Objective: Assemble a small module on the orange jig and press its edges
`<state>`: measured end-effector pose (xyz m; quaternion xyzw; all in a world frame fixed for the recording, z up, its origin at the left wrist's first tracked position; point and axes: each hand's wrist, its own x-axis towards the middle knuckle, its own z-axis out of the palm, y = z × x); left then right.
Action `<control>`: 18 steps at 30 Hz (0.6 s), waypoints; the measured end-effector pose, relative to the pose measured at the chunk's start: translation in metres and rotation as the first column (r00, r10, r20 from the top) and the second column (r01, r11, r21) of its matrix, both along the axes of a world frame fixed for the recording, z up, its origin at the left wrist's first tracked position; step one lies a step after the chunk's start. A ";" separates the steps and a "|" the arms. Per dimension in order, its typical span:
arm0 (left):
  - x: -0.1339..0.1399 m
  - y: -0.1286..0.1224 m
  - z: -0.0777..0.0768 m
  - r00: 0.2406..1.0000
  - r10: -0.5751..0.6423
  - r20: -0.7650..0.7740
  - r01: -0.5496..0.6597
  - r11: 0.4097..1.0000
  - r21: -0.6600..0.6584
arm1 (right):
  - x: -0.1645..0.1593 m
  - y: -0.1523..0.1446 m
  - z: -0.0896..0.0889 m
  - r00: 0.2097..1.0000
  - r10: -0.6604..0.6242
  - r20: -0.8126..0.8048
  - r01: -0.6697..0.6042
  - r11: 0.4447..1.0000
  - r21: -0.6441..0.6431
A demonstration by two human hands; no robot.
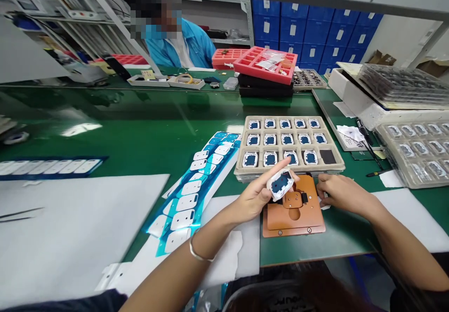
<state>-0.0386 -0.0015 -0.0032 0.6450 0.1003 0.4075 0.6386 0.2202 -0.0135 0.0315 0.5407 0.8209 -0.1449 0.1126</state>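
white-rimmed part [281,184] sits in our left hand [253,197], thumb and fingers partly closed around it, its long axis seemingly slanting up rightward over the orange fixture [306,217]; by that fixture's right edge, farther from the part, our right hand [338,194] curls, its hold unclear.

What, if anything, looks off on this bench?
The red tray sits crooked on the black boxes, out of line with them. The sticker strips lie skewed and overlapping. No spill visible; the case in the left hand is too small to check for damage.
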 end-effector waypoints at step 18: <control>0.002 -0.012 0.028 0.924 -0.059 -0.377 0.138 0.973 0.187 | -0.031 -0.022 -0.004 0.120 0.044 -0.992 -0.146 0.989 0.026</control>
